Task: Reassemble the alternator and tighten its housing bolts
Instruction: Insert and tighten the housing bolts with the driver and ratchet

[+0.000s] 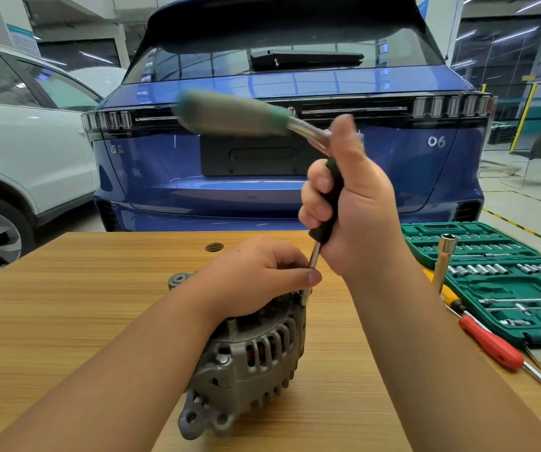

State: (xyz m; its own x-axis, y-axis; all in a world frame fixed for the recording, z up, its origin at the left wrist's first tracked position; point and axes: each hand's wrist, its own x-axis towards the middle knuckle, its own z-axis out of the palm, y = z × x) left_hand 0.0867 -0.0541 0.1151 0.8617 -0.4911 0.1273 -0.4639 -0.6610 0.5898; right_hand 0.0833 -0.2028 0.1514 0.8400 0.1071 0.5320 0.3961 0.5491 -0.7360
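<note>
Lying near the front edge of the counter [66, 288], about in the middle, is the gray alternator [246, 353]. Its long axis runs from the near edge toward the far edge, w/ the mount ears closest to the person and the pulley end farther off.

The left hand [256, 272] rests on top of the alternator, fingers curled, pinching low on a thin metal shaft [314, 256] right where its socket end [304, 296] meets the far right side of the housing. That looks like a housing bolt spot, but the bolt itself is hidden. A different bolt head [223, 360] shows on the near side.

The right hand [354, 207] is higher up and just to the right, clamped on the black grip of that shaft. The shaft stands nearly upright, tipped a bit to the right. On top sits a ratchet handle [230, 114], gray and green, sticking out left and blurry. So both hands are on one tool; the left hand is nearer the bolt.

Farther right on the counter: a red screwdriver [491, 345], a yellow-handled tool, a tall socket bar, and an open green tool case [504, 278] by the right edge.

Behind the far edge is a blue car [278, 158], a white car to the left, and a big shop room.
</note>
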